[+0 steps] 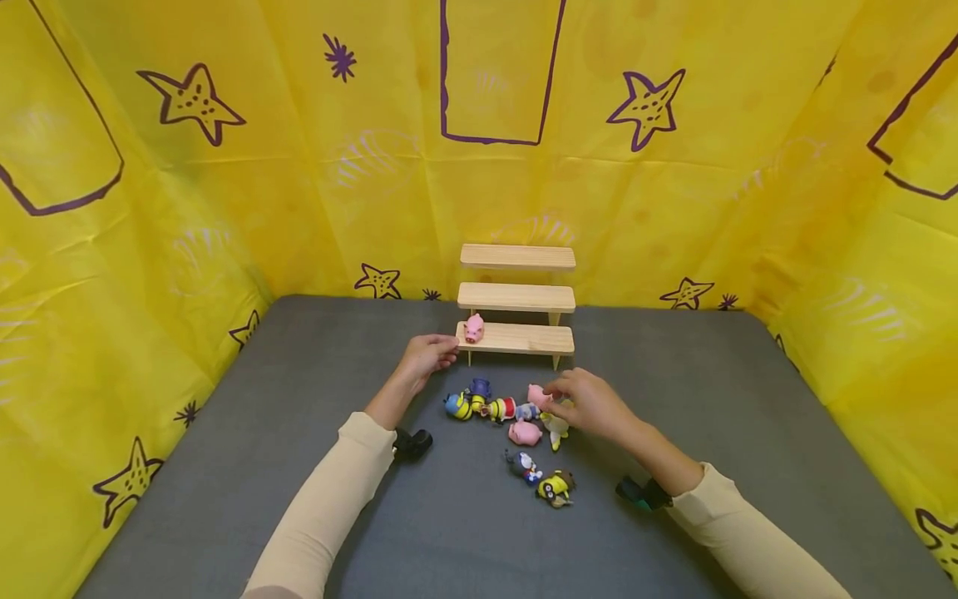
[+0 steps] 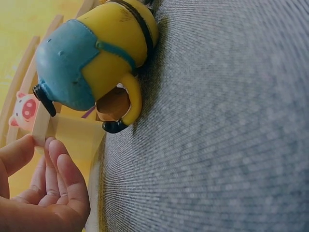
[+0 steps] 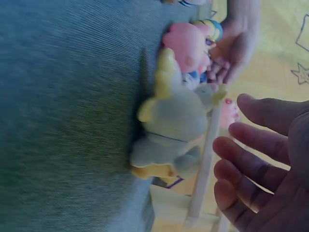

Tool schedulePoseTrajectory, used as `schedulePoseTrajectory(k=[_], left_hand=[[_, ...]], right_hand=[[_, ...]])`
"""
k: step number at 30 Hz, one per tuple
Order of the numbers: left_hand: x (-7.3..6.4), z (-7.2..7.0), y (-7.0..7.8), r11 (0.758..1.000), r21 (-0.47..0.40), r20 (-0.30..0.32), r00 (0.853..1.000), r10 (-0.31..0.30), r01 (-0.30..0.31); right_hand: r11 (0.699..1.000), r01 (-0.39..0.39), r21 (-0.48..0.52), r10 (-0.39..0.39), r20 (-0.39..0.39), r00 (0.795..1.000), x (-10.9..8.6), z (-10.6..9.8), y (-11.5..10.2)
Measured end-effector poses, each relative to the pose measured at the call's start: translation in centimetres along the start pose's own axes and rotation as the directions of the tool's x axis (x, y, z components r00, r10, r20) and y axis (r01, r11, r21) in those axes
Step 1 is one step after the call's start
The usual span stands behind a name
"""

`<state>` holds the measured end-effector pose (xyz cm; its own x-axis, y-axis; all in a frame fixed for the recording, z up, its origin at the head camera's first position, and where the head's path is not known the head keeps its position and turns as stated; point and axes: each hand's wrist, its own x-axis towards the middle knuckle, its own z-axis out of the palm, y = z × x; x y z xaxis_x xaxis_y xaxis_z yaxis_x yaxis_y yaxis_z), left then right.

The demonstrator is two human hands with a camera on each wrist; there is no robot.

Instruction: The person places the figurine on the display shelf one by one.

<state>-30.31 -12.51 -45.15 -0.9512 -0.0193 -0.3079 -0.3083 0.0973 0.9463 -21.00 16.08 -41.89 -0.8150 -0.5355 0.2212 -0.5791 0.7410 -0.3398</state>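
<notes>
My left hand (image 1: 428,358) pinches the left end of the lowest board of a three-step wooden display stand (image 1: 524,339) between thumb and fingers. On that board, by the left end, stands a pink pig figure (image 1: 474,329). My right hand (image 3: 270,159) hovers over the toys with fingers spread loosely and nothing held. Below it is a white-and-yellow duck-like figure (image 3: 174,118); a second pink pig (image 1: 538,395) lies by its fingertips in the head view. Nearest the left wrist camera lies a yellow figure with a blue cap (image 2: 104,53).
A third pink pig (image 1: 525,433) and several small figures lie in a loose group before the stand. Closer to me are a dark-and-white figure (image 1: 524,467) and a yellow figure (image 1: 555,487). Yellow patterned cloth (image 1: 299,208) walls the grey table (image 1: 299,499) at the back and sides.
</notes>
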Motion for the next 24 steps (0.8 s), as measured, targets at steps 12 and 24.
schedulePoseTrajectory(k=[12,24], left_hand=[[-0.2,0.0,0.3,1.000,0.007,-0.005,1.000,0.003,-0.003],[-0.2,0.0,0.3,1.000,0.018,-0.007,1.000,-0.022,0.023]], right_hand=[[0.978,-0.073,-0.195,0.065,-0.044,0.997,-1.7,1.6,-0.2],[0.956,-0.018,-0.293,-0.025,-0.143,0.989,-1.6,2.6,-0.6]])
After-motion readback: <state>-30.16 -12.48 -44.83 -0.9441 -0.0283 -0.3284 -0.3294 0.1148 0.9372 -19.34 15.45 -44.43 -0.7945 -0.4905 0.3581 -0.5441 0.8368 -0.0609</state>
